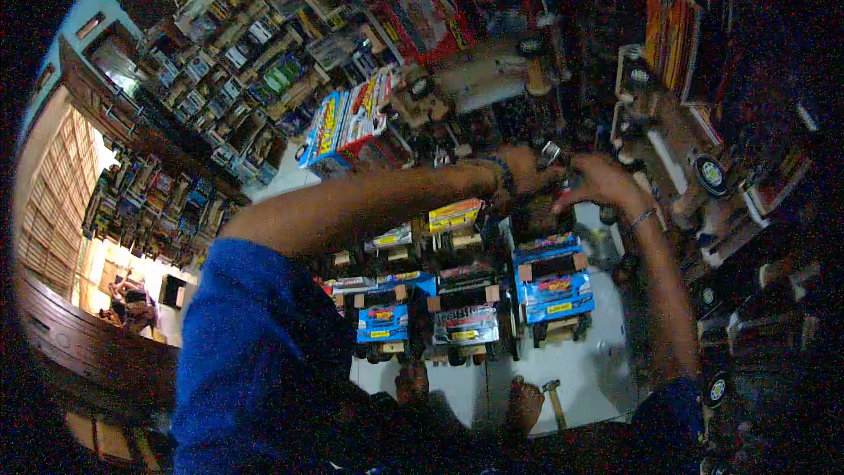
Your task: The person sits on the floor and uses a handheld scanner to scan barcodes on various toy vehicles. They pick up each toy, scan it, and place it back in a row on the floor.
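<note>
My left hand (529, 171) reaches across from the left, its fingers closed near a small shiny metallic piece (552, 153); what it grips is too dark to make out. Facing it, my right hand (608, 183) curls thumb and fingers round something dark with a reddish patch, which I cannot name. Both hands are above the far end of a row of toy trucks. Closest below them is a blue-fronted toy truck (556, 297). Left of that stand a silver-and-black toy truck (466, 324) and another blue toy truck (382, 322). A yellow-fronted toy truck (455, 215) shows behind them, under my left forearm.
A hammer (555, 405) lies on the pale tiled floor (607, 378) beside my bare foot (525, 405). A larger blue, white and red toy truck (347, 123) stands beyond my left forearm. Many more wooden trucks crowd the left and right. A person (132, 299) sits near the bright doorway.
</note>
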A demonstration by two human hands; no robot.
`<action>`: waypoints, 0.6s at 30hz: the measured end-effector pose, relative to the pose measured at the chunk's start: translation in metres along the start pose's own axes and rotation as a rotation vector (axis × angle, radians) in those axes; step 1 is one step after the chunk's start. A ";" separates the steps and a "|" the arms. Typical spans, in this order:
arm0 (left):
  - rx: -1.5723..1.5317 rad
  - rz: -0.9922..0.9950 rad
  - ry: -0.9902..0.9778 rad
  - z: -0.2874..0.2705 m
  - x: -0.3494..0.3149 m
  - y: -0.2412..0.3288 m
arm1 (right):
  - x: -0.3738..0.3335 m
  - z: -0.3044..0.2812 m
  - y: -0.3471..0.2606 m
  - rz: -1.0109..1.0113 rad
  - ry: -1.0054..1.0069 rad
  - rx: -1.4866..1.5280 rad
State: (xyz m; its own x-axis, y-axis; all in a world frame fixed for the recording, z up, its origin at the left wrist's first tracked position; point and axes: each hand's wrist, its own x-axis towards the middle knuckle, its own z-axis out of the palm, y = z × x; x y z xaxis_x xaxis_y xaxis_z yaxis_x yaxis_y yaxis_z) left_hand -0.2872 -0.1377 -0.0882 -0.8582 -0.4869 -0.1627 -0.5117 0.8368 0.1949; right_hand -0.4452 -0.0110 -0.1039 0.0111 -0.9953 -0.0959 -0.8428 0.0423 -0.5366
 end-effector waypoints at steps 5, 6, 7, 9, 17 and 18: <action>0.060 0.117 -0.302 -0.047 -0.026 -0.028 | -0.006 -0.003 -0.003 -0.042 0.076 -0.014; -0.120 0.050 -0.306 -0.058 -0.043 -0.039 | -0.006 -0.005 -0.004 -0.095 0.092 0.039; -0.091 0.000 -0.263 -0.065 -0.060 -0.050 | -0.004 -0.004 -0.007 -0.171 0.216 -0.046; -0.033 -0.077 -0.185 -0.079 -0.090 -0.075 | 0.000 -0.010 -0.014 -0.060 0.117 -0.210; 0.027 -0.046 -0.018 -0.071 -0.193 -0.162 | 0.043 0.031 -0.087 -0.249 -0.022 -0.342; 0.046 -0.063 -0.034 -0.073 -0.200 -0.168 | 0.048 0.037 -0.094 -0.278 -0.039 -0.337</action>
State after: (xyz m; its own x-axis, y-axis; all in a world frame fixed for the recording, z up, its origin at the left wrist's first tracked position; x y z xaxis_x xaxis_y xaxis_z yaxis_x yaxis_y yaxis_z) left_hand -0.0324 -0.1992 -0.0182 -0.8218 -0.5311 -0.2061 -0.5618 0.8155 0.1388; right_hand -0.3451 -0.0600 -0.0893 0.2771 -0.9606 -0.0213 -0.9333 -0.2638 -0.2436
